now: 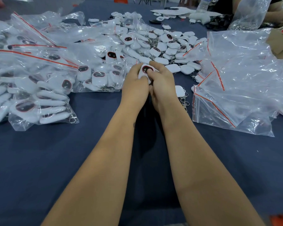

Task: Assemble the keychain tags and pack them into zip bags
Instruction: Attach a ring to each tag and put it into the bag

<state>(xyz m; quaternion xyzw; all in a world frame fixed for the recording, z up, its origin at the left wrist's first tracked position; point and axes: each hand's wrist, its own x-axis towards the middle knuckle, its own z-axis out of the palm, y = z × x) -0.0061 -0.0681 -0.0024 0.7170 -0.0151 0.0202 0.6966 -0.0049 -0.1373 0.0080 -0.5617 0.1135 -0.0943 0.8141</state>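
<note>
Forearms; bagged tags (39,110) left

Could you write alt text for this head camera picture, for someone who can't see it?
Two bare hands, left and right, together grip one white keychain tag over a dark blue table. Filled zip bags lie left, a loose tag pile behind, empty zip bags right.

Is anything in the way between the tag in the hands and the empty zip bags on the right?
Almost nothing. The keychain tag sits in both hands; only one loose white tag and its chain lie on the cloth before the empty zip bags.
</note>
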